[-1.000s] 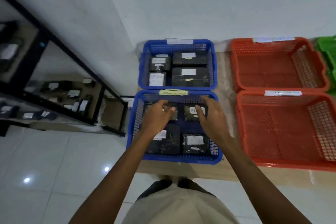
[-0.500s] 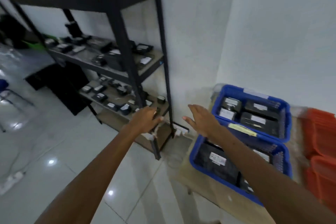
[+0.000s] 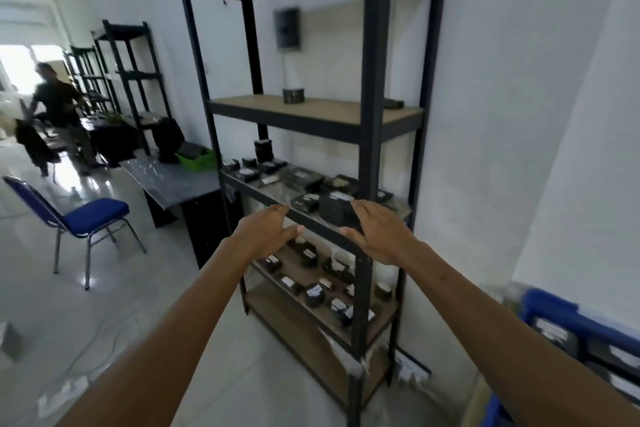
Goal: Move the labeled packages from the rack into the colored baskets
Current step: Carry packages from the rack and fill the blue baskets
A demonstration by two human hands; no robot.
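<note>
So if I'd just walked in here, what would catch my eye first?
A tall black rack fills the middle, its lower shelves dotted with small dark labeled packages. Two bare arms reach in from below, the left hand and right hand open at the front edge of the middle shelf. A blue chair stands on the left.
</note>
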